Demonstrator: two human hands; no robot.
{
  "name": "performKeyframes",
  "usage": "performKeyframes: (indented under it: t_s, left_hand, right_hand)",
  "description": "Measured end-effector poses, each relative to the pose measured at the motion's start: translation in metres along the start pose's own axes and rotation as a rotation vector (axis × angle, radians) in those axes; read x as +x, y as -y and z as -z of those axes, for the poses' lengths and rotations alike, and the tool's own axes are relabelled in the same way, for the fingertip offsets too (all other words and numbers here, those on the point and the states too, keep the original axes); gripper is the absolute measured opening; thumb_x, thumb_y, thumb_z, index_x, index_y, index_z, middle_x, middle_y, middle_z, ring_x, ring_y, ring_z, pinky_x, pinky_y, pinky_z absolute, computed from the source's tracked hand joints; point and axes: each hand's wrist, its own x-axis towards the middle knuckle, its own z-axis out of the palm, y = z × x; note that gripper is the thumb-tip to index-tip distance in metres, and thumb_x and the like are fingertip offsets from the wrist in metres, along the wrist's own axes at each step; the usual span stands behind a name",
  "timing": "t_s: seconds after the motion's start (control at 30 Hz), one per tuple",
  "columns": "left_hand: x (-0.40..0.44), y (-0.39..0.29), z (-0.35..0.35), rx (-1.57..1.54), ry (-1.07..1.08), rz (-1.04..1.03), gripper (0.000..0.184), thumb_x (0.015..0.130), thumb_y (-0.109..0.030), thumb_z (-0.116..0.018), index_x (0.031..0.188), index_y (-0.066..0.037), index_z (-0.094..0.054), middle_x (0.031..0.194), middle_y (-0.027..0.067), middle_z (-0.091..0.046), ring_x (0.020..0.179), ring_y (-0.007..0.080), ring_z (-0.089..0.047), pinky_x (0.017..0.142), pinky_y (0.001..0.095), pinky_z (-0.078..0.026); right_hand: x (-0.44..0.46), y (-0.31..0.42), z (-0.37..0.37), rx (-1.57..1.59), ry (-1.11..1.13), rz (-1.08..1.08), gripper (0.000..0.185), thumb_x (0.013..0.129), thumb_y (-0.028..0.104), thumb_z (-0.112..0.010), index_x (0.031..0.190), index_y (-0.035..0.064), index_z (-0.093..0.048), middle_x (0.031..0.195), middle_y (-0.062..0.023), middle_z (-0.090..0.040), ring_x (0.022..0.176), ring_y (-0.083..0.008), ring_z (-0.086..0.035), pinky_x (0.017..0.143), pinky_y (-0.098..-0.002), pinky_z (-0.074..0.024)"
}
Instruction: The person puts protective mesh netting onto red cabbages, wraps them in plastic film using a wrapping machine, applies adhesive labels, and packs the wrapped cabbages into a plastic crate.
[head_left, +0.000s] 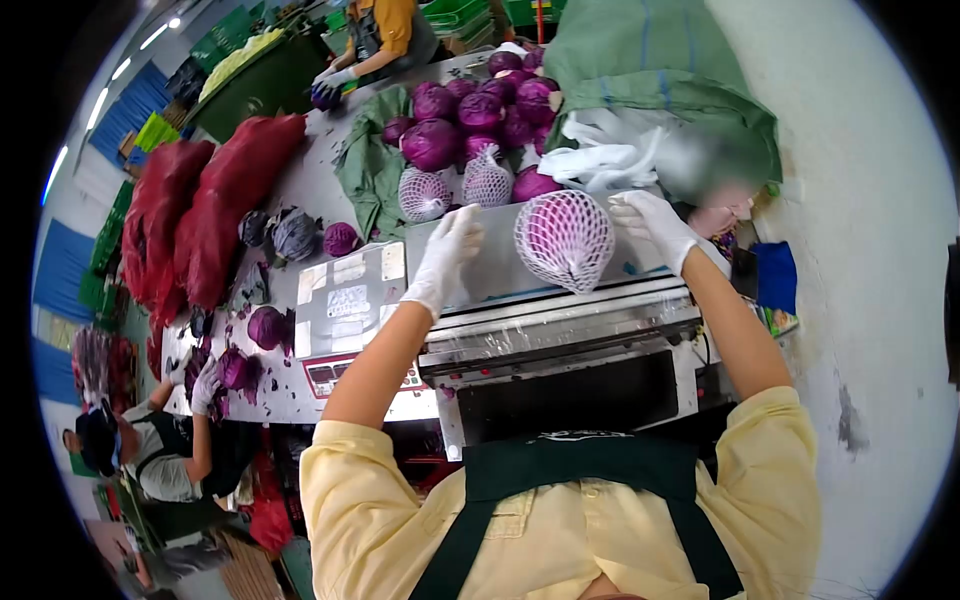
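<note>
Workroom with a metal desk point(320, 185). Gloved left hand point(657, 226) and right hand point(446, 260), empty and loosely open, flank a netted cabbage point(565, 240) on a steel plate point(493, 245); beyond, two further netted heads point(424, 195) sit finished, many bare cabbages point(480, 112) unsleeved, beside loose white nets point(600, 167).

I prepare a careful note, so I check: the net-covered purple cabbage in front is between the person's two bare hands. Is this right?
Not quite: the head view shows white gloves on the left hand and the right hand, so neither is bare. The net-covered purple cabbage is indeed between them.
</note>
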Motion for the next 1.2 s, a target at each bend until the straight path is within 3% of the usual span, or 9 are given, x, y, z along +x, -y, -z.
performKeyframes:
  t_s: [0.4, 0.6, 0.73, 0.77, 0.8, 0.93, 0.97, 1.1, 1.2]
  left_hand:
    - [-0.113, 0.013, 0.068, 1.684, 0.228, -0.844, 0.068, 0.078, -0.021, -0.069, 0.14, -0.029, -0.043, 0.124, 0.0114, -0.058, 0.075, 0.0281, -0.068, 0.059, 0.0367, -0.056]
    - [-0.103, 0.022, 0.008, 1.594, 0.39, -1.192, 0.052, 0.082, -0.013, -0.056, 0.132, -0.024, -0.054, 0.126, 0.0137, -0.054, 0.07, 0.0236, -0.068, 0.055, 0.0345, -0.057]
    - [-0.132, 0.065, 0.006, 0.949, 0.255, -0.633, 0.023, 0.093, -0.02, -0.052, 0.111, -0.014, -0.065, 0.106, 0.0101, -0.063, 0.086, 0.0243, -0.066, 0.074, 0.0352, -0.054]
    - [-0.146, 0.076, 0.013, 0.723, 0.256, -0.479, 0.021, 0.096, -0.022, -0.05, 0.108, -0.012, -0.065, 0.101, 0.0097, -0.063, 0.089, 0.0227, -0.065, 0.08, 0.0346, -0.053]
    - [-0.175, 0.062, 0.004, 0.344, 0.162, -0.147, 0.02, 0.098, -0.022, -0.051, 0.103, -0.008, -0.064, 0.094, 0.0067, -0.063, 0.097, 0.0179, -0.062, 0.087, 0.034, -0.049]
    - [-0.232, -0.042, -0.017, -0.192, 0.149, -0.41, 0.014, 0.1, -0.013, -0.049, 0.098, -0.002, -0.058, 0.093, 0.0071, -0.068, 0.08, 0.0132, -0.068, 0.07, 0.025, -0.055]
    - [-0.227, -0.06, -0.021, -0.073, 0.141, -0.625, 0.014, 0.099, -0.009, -0.049, 0.108, -0.002, -0.057, 0.096, 0.0087, -0.068, 0.082, 0.0145, -0.069, 0.073, 0.0263, -0.055]
    - [-0.152, -0.048, -0.043, 0.76, 0.207, -0.955, 0.119, 0.054, -0.04, -0.088, 0.149, -0.009, -0.024, 0.145, 0.0349, -0.025, 0.128, 0.0475, -0.039, 0.106, 0.0483, -0.036]
    - [-0.108, 0.002, -0.068, 0.627, 0.371, -0.686, 0.122, 0.055, -0.035, -0.089, 0.151, -0.012, -0.019, 0.144, 0.0285, -0.029, 0.13, 0.043, -0.04, 0.109, 0.045, -0.035]
  right_hand:
    - [-0.098, 0.02, 0.094, -1.859, 0.323, 0.861, 0.068, 0.073, 0.03, -0.074, 0.135, 0.0286, -0.046, 0.099, -0.0067, -0.054, 0.092, -0.0253, -0.059, 0.069, -0.037, -0.0497]
    - [-0.082, -0.026, 0.057, -1.816, 0.596, 0.998, 0.013, 0.082, 0.018, -0.059, 0.094, 0.0156, -0.059, 0.089, -0.0084, -0.054, 0.08, -0.0255, -0.062, 0.063, -0.0397, -0.0516]
    - [-0.093, -0.064, 0.061, -1.232, 0.338, 0.951, 0.028, 0.096, 0.019, -0.052, 0.117, 0.0021, -0.057, 0.111, -0.0181, -0.06, 0.092, -0.0355, -0.061, 0.079, -0.0422, -0.0501]
    - [-0.132, -0.013, 0.043, -0.931, 0.471, 0.162, 0.035, 0.096, 0.019, -0.052, 0.126, -0.0009, -0.053, 0.114, -0.0211, -0.062, 0.1, -0.0335, -0.061, 0.087, -0.0382, -0.0483]
    - [-0.153, -0.005, 0.054, -0.806, 0.437, 0.164, 0.036, 0.094, 0.017, -0.054, 0.126, -0.0008, -0.053, 0.109, -0.0165, -0.061, 0.096, -0.0267, -0.059, 0.082, -0.0343, -0.048]
    - [-0.225, 0.076, 0.061, -0.235, 0.154, 0.33, 0.01, 0.099, 0.008, -0.047, 0.095, -0.0005, -0.051, 0.07, -0.0133, -0.057, 0.054, -0.0157, -0.051, 0.049, -0.025, -0.0426]
    - [-0.228, 0.118, 0.074, -0.981, 0.152, 0.559, 0.042, 0.071, 0.002, -0.07, 0.111, 0.0101, -0.056, 0.105, -0.0135, -0.048, 0.1, -0.0277, -0.055, 0.087, -0.0346, -0.0478]
    - [-0.128, 0.064, 0.012, -0.696, 0.239, 0.727, 0.042, 0.075, 0.006, -0.069, 0.114, 0.0089, -0.054, 0.104, -0.0123, -0.05, 0.098, -0.0253, -0.055, 0.085, -0.0339, -0.0476]
    - [-0.081, 0.028, -0.022, -0.522, 0.368, 0.655, 0.043, 0.078, 0.009, -0.068, 0.117, 0.008, -0.052, 0.104, -0.0114, -0.051, 0.097, -0.0235, -0.055, 0.085, -0.0334, -0.0474]
